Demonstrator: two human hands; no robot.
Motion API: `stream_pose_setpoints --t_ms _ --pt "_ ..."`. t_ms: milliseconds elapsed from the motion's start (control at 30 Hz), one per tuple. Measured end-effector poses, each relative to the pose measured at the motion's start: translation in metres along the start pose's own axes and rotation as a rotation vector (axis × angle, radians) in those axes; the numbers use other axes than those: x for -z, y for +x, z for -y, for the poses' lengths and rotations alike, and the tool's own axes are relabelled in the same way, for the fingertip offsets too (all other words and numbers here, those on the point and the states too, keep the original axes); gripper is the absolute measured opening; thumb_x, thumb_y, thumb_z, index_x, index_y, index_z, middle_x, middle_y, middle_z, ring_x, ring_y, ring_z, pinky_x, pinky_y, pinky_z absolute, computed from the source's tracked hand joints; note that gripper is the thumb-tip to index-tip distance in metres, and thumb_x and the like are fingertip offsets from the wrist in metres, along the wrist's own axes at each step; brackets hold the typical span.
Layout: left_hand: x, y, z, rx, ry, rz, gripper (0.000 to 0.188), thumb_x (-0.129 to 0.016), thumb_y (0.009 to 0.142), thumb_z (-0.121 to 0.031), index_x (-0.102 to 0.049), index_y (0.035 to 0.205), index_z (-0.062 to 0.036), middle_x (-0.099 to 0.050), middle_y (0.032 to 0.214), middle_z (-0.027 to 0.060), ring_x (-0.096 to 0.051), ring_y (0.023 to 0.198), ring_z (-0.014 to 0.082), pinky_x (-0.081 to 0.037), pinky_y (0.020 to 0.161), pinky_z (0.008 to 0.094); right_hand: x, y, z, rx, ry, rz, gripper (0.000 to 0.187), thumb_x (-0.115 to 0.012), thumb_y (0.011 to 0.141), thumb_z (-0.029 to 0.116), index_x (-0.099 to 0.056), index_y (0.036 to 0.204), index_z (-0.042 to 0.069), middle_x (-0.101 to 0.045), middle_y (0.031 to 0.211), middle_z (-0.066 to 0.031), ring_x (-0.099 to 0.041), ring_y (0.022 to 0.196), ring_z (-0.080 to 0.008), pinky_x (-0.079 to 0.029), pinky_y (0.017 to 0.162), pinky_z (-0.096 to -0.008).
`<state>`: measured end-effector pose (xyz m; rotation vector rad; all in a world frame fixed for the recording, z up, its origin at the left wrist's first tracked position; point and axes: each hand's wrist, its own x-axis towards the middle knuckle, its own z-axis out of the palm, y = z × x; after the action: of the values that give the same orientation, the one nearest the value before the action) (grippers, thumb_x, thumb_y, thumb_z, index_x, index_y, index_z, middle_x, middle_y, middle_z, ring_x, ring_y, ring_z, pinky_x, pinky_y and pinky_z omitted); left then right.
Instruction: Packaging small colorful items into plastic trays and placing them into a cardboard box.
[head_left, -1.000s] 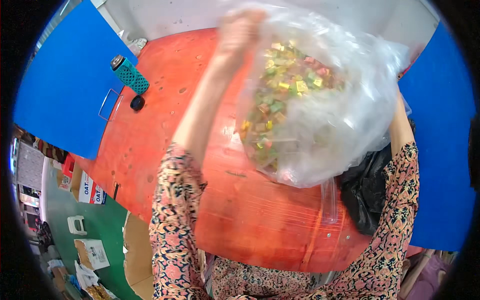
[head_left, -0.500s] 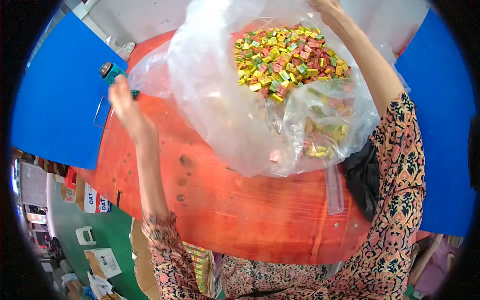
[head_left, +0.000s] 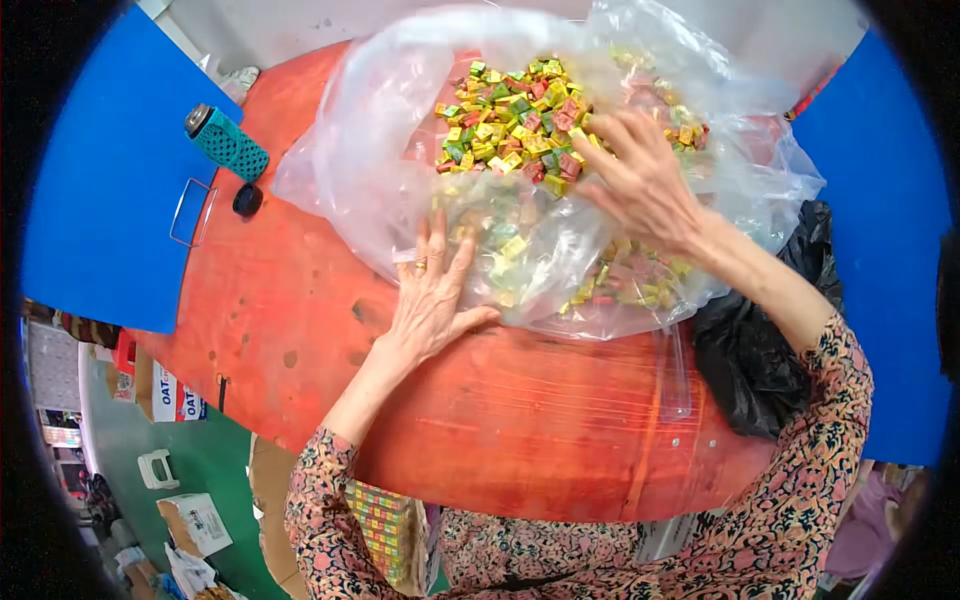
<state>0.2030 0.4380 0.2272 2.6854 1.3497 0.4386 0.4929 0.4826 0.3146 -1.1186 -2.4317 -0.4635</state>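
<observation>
A large clear plastic bag (head_left: pixel 365 110) lies spread over the table, its mouth opened wide. Inside it is a heap of small wrapped blocks (head_left: pixel 510 125) in yellow, red and green, probably sweets; more of them show dimly through the plastic. My left hand (head_left: pixel 432 295) rests on the bag's near left edge with its fingers spread, a ring on one of them. Over the right part of the heap is my right hand (head_left: pixel 648 185), slightly blurred, its fingers stretched out and apart. I see nothing held in it, though its fingertips may touch the blocks.
The red table (head_left: pixel 300 390) has blue panels (head_left: pixel 100 190) at both sides. A bottle in a teal knitted cover (head_left: pixel 232 148) and a black cap (head_left: pixel 247 200) are at far left. A black plastic bag (head_left: pixel 750 350) and clear plastic strip (head_left: pixel 676 380) lie at right. Below stands a stool (head_left: pixel 157 469).
My left hand has come from beside the bottle to the bag's near edge. My right hand has let go of the bag's far rim and come down over the heap; the bag has sunk flatter.
</observation>
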Motion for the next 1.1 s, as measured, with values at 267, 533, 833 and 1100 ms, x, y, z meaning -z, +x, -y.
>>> stream_pose_setpoints --t_ms 267,533,833,1100 --pt "-0.017 0.057 0.036 0.045 -0.090 0.055 0.099 -0.071 0.067 -0.049 -0.019 0.144 -0.0166 -0.001 0.151 0.0185 -0.005 0.138 0.0405 -0.030 0.091 0.0651 -0.041 -0.028 -0.006 -0.106 -0.052 0.181 0.063 -0.054 0.084 0.036 -0.035 0.134 0.003 -0.035 0.137 -0.0150 -0.030 0.128 -0.0316 -0.022 0.102 -0.0549" --pt "-0.025 0.114 0.079 0.140 0.037 0.008 0.080 -0.057 0.080 -0.052 -0.020 0.144 -0.0218 -0.010 0.151 0.0130 -0.013 0.138 0.0323 -0.029 0.094 0.0656 -0.066 0.000 -0.028 -0.070 -0.205 -0.007 0.056 -0.053 0.084 0.036 -0.042 0.129 0.005 -0.044 0.130 -0.0133 -0.042 0.118 -0.0277 -0.035 0.092 -0.0505" --pt "-0.001 0.080 0.074 0.196 -0.182 0.138 0.075 -0.058 0.081 -0.036 -0.023 0.142 -0.0106 -0.021 0.145 0.0233 -0.021 0.135 0.0363 -0.026 0.106 0.0493 -0.071 0.012 -0.032 -0.179 0.021 0.114 0.050 -0.051 0.087 0.034 -0.045 0.128 0.004 -0.046 0.128 -0.0171 -0.046 0.117 -0.0309 -0.039 0.092 -0.0463" --pt "0.029 0.054 -0.030 -0.107 -0.292 -0.094 0.087 -0.066 0.078 -0.030 -0.014 0.145 -0.0114 -0.003 0.151 0.0172 -0.003 0.139 0.0369 -0.011 0.109 0.0535 -0.008 0.038 -0.088 -0.444 0.397 -0.119 0.027 -0.051 0.088 0.018 -0.060 0.109 0.002 -0.064 0.097 -0.0180 -0.062 0.089 -0.0272 -0.048 0.079 -0.0365"
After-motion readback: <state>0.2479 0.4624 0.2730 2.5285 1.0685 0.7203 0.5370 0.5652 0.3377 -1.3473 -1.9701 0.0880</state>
